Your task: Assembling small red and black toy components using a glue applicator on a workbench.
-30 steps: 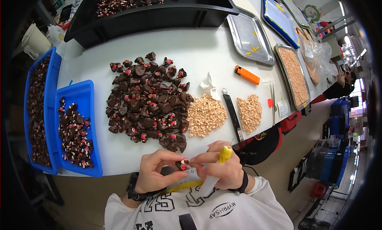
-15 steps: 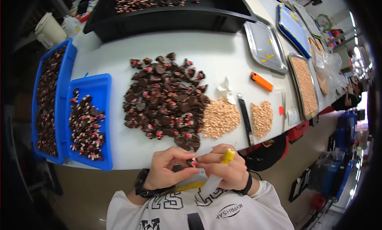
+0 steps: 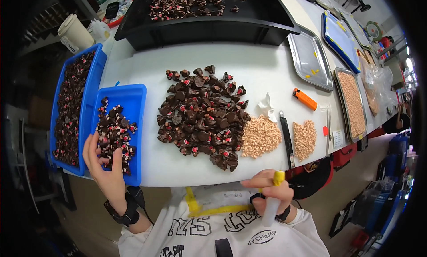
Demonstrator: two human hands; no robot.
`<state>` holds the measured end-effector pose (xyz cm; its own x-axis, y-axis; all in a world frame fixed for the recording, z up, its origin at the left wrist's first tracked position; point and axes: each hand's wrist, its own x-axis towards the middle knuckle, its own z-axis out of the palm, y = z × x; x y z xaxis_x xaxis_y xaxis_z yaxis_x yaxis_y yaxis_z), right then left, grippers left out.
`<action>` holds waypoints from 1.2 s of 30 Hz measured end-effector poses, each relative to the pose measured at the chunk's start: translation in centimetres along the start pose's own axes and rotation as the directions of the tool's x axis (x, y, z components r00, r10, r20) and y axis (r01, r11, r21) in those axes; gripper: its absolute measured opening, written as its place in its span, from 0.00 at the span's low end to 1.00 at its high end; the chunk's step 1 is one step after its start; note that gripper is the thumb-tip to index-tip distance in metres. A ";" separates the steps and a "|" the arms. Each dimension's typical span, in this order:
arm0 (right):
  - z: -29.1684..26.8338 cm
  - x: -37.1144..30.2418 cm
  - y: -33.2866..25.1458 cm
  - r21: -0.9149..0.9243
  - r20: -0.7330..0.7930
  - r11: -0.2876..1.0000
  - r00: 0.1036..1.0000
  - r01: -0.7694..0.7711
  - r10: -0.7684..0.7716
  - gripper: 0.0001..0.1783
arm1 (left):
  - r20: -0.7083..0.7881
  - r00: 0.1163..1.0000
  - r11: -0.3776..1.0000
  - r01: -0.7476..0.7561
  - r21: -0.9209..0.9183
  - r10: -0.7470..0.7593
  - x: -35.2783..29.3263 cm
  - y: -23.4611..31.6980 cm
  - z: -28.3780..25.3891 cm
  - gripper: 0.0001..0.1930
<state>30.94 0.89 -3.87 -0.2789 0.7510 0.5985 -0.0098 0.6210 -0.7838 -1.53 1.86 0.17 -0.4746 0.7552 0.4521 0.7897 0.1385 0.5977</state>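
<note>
My left hand [image 3: 106, 172] reaches over the near end of a small blue tray [image 3: 138, 123], its fingers apart and nothing plainly held. Inside that tray lie small dark brown figure-like pieces [image 3: 116, 119] with pink and beige parts. In front of my chest, my right hand [image 3: 263, 182] is closed round a white squeeze bottle [image 3: 270, 209] with a yellow cap, tilted cap-up. On the white table ahead is a large heap of dark brown pieces [image 3: 200, 117], some with red-and-white spots. A pile of small beige bits [image 3: 261, 139] touches its right side.
A longer blue tray [image 3: 101, 63] of similar pieces stands at far left, a black bin [image 3: 213, 32] at the back. To the right are a black-handled knife [image 3: 287, 137], a second beige pile [image 3: 304, 139], an orange lighter [image 3: 305, 99], tweezers [image 3: 329, 132] and a metal tray [image 3: 307, 52].
My left hand has moved from my chest to the small blue tray, and the piece it pinched is no longer between its fingers. My right hand stays near my chest with the bottle.
</note>
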 end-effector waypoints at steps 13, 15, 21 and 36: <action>-1.0 0.3 -0.5 -0.083 0.143 0.996 0.989 -0.023 0.035 0.22 | 0.453 0.849 0.954 -0.177 -0.244 0.273 -6.9 4.1 6.3 0.16; -1.0 0.4 -0.5 -0.093 0.161 0.996 0.987 0.001 0.014 0.23 | 0.414 0.872 0.950 -0.155 -0.272 0.261 -6.6 4.5 6.0 0.14; -0.2 0.4 0.0 0.002 -0.003 0.977 0.977 0.213 -0.213 0.29 | 0.456 0.830 0.514 0.252 -0.820 0.321 -7.9 5.8 4.8 0.15; 1.6 1.0 0.9 0.091 0.006 0.995 0.999 0.045 -0.046 0.39 | 0.779 0.457 0.054 0.848 -0.527 0.430 -8.6 5.1 7.1 0.20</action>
<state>29.15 1.84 -4.23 -0.2839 0.7204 0.6328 -0.1096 0.6312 -0.7678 9.27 0.61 -5.36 0.4257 0.9034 -0.0521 -0.5646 0.3101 0.7649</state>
